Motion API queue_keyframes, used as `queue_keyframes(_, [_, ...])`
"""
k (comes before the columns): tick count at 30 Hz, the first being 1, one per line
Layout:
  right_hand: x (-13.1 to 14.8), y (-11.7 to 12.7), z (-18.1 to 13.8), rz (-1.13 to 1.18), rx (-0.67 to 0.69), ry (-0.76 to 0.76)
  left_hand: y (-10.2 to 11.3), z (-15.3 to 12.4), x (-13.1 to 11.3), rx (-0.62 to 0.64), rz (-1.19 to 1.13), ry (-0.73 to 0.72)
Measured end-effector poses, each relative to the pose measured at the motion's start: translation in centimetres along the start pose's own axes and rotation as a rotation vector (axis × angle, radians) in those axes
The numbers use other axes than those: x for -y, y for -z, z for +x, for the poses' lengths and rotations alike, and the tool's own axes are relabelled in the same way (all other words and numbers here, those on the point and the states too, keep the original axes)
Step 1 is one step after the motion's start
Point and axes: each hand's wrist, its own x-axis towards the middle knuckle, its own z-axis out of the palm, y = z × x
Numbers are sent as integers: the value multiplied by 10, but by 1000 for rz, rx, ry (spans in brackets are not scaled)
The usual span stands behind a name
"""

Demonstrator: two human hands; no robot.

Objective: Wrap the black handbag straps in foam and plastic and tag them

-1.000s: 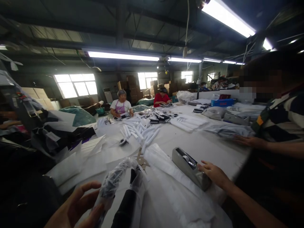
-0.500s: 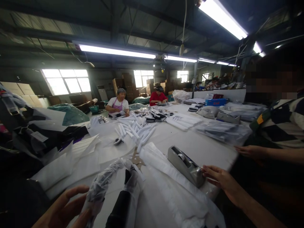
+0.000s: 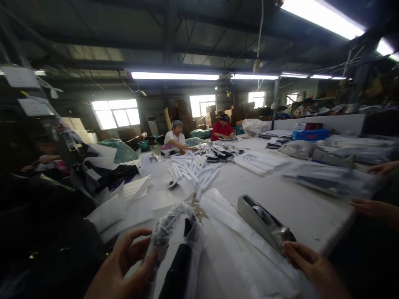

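Observation:
At the front of the table, my left hand curls its thumb and fingers around the side of a curved bag handle wrapped in clear plastic. Beside it, a black padded part of the same piece lies under the film. My right hand has thumb and forefinger pinched at the cutter end of a grey tape dispenser, on the end of the clear tape. The tape itself is hard to see. White plastic bags lie flat between the handle and the dispenser.
White rolled tubes are heaped mid-table, near a small tape roll. White foam sheets lie left. Plastic-bagged goods and a blue box lie right. A co-worker's hand is at the right edge; two people sit opposite.
The view has swung left, so things appear further right. My right fingers have closed together at the dispenser's cutter end. My left hand still holds the wrapped handle.

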Motion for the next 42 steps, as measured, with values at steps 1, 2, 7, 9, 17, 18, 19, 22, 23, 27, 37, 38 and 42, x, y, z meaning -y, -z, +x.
queue_keyframes(1, [13,-16,-14,13,77,51,-3,-2,-4,2,19,-9])
queue_keyframes(2, [27,-35,-31,37,165,108,-5,-3,-7,2,43,-23])
queue_keyframes(7, [96,-129,-111,337,726,235,-9,-6,-8,-43,163,-105])
queue_keyframes(9, [112,-157,-129,399,872,240,-8,-7,-7,-49,162,-137])
queue_keyframes(17, [126,-205,-138,349,889,253,-7,-11,-8,-65,225,-217])
queue_keyframes(18, [126,-206,-138,316,878,256,-6,-11,-8,-67,223,-225])
queue_keyframes(19, [127,-207,-138,287,868,259,-6,-11,-8,-66,219,-235])
queue_keyframes(22, [128,-208,-138,235,849,284,-4,-11,-10,-40,213,-269])
queue_keyframes(23, [129,-209,-138,223,846,293,-3,-11,-11,-26,210,-277])
queue_keyframes(27, [127,-212,-135,173,802,337,-1,-11,-14,44,177,-298])
queue_keyframes(37, [132,-206,-126,-13,805,357,-5,-11,-14,20,136,-243])
queue_keyframes(38, [132,-205,-125,-8,808,343,-5,-11,-14,38,123,-227])
queue_keyframes(42, [126,-207,-117,66,853,236,-1,-10,-12,153,66,-142])
